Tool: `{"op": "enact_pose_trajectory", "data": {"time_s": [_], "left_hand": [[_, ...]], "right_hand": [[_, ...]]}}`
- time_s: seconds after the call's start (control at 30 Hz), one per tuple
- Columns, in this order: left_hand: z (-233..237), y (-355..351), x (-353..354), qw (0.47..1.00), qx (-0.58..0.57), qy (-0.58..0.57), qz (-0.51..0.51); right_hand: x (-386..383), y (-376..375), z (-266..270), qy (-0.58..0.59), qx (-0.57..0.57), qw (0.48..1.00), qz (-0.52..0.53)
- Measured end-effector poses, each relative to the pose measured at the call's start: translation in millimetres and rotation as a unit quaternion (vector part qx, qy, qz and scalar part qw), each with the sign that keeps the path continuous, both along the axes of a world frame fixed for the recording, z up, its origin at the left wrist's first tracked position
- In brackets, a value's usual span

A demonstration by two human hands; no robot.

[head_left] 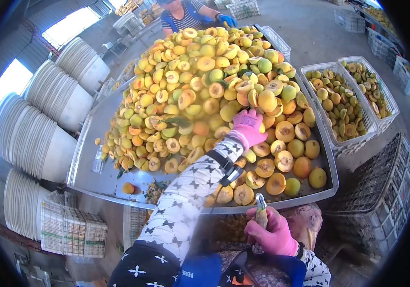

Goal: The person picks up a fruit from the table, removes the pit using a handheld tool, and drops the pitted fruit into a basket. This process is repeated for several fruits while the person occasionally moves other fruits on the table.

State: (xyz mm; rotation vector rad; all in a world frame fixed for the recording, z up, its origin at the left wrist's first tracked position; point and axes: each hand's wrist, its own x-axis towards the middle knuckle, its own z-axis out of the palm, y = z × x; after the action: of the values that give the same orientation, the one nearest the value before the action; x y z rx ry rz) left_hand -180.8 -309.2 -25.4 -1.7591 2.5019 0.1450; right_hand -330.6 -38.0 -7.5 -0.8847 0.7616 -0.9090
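Yellow-green fruit, many cut, brown at the centres. Left hand touches it, grip hard to tell; right hand grips a tool.

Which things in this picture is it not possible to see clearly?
All in the head view:
What lies under the left hand: the hand hides it.
The lower part of the tool: covered by the right hand.
The co-worker's head: cut by the top edge.
Any writing on the bottle: too small.
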Motion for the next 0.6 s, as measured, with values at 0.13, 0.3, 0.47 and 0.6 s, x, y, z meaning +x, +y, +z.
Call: {"op": "enact_pose_trajectory", "data": {"time_s": [0.13,0.3,0.47,0.6], "left_hand": [[-21.5,35.6,58.9,0.995,-0.022,0.093,-0.036],[36.8,115.8,102.4,0.795,0.115,0.588,0.094],[38.3,200.3,117.5,0.457,0.2,0.863,0.083],[21.0,254.6,111.2,0.351,0.188,0.911,0.108]], "right_hand": [[5.6,4.4,3.4,-0.042,0.052,0.998,-0.016],[13.6,6.0,-0.5,-0.035,0.045,0.998,0.023],[37.2,5.8,2.5,0.034,0.011,0.999,0.035],[56.5,15.8,-6.6,0.22,-0.182,0.958,-0.026]]}}
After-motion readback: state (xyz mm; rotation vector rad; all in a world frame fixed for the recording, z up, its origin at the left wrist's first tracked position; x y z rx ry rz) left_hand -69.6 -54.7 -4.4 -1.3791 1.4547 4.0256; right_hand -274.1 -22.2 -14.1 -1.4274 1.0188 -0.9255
